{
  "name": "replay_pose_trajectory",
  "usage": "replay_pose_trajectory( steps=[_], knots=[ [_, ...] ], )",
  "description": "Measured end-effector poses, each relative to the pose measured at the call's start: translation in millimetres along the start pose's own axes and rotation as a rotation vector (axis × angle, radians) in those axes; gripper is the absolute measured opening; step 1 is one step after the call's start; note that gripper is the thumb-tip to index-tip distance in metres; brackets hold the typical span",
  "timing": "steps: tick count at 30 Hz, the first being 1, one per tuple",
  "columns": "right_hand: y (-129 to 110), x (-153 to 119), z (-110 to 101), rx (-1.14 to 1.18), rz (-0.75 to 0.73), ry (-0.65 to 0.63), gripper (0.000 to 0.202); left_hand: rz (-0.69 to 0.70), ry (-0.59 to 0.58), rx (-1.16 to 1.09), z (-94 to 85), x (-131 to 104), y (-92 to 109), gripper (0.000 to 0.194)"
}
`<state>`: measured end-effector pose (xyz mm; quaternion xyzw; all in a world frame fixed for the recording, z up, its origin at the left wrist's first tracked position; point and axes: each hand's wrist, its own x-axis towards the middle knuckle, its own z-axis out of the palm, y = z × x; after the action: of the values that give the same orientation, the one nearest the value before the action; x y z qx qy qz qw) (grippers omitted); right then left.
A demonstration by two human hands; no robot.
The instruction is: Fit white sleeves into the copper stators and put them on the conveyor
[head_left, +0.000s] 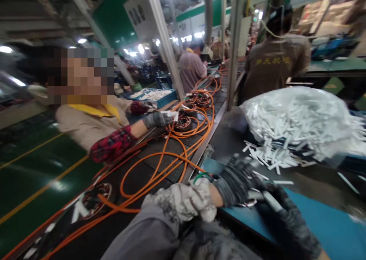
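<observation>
My left hand (236,180), in a grey-black striped glove, reaches over the blue work surface (323,214) with its fingers bent around a part that is mostly hidden. Close by on the right, my right hand (288,210), gloved too and blurred, has a white strip (272,201) between its fingers. Under both hands a bit of a copper-wound part (249,203) shows. Green and orange cables run to it beside my left wrist.
Loose white strips (274,157) spill from a clear plastic bag (300,119). Orange cables (160,153) loop over the conveyor (151,162) among wound rings (183,123). A co-worker's gloved hand (160,119) works across it. A metal post (234,50) stands ahead.
</observation>
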<state>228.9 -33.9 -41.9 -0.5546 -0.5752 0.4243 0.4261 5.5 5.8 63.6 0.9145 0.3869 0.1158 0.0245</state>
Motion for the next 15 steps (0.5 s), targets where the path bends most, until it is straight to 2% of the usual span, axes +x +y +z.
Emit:
replay_pose_trajectory(
  steps=[2, 3, 4, 6, 8, 11, 13, 15],
  knots=[
    [-18.7, -4.3, -9.3, -0.07, 0.02, -0.061, 0.034, -0.17, -0.025, -0.119, -14.8, -20.8, -5.9, 0.081],
    [-28.3, -4.5, -16.1, -0.094, 0.024, -0.115, 0.033, -0.18, -0.079, -0.199, -18.7, -30.6, -13.4, 0.095],
    [-36.8, -3.2, -24.4, -0.112, 0.017, -0.148, 0.033, -0.156, -0.11, -0.253, -19.2, -38.8, -22.8, 0.104],
    [-48.9, 3.3, -45.0, -0.15, -0.007, -0.134, 0.035, -0.027, -0.104, -0.302, -10.1, -50.5, -42.5, 0.12],
    [-54.7, 13.4, -68.1, -0.268, -0.011, -0.063, 0.034, 0.062, -0.084, -0.275, 7.3, -58.3, -55.2, 0.118],
    [-55.2, 35.2, -97.3, -0.631, 0.026, 0.19, 0.031, 0.154, 0.07, -0.114, 31.2, -66.2, -58.2, 0.101],
    [-51.6, 55.3, -108.8, -0.893, 0.113, 0.282, 0.032, 0.162, 0.171, -0.027, 40.4, -65.3, -54.6, 0.1],
    [-45.3, 78.0, -113.6, -0.993, 0.193, 0.304, 0.03, 0.114, 0.23, 0.022, 45.7, -57.4, -48.3, 0.106]
  ],
)
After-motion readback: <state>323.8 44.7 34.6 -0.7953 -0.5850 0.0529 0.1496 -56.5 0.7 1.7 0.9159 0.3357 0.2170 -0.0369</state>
